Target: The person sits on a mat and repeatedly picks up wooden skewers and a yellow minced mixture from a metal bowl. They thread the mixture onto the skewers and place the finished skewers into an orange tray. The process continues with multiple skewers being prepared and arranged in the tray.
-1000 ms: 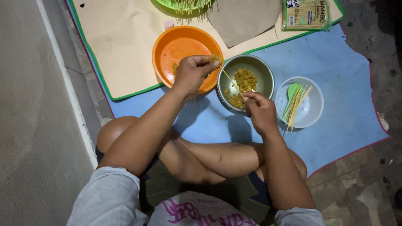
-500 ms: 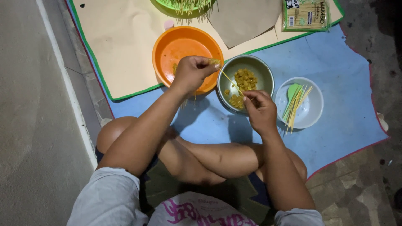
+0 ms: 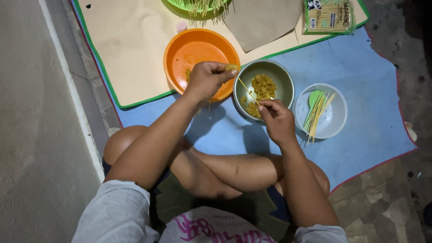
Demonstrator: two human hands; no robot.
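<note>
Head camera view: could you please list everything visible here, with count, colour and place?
Skewer: one, pale, held between both hands over the metal bowl.
Metal bowl: one, silver, centre, holding yellow pieces.
Orange bowl: one, left of the metal bowl.
White bowl: one, right, holding skewers and a green spoon.
Green dish: one, top edge.
Skewer packet: one, top right.
Brown paper: tan, top left.
Blue mat: one, underneath.
Left hand: pinching a yellow piece.
Right hand: gripping the skewer.

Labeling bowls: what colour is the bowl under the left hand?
Orange bowl, beneath the left hand; seen in the head view, the only one.
</note>
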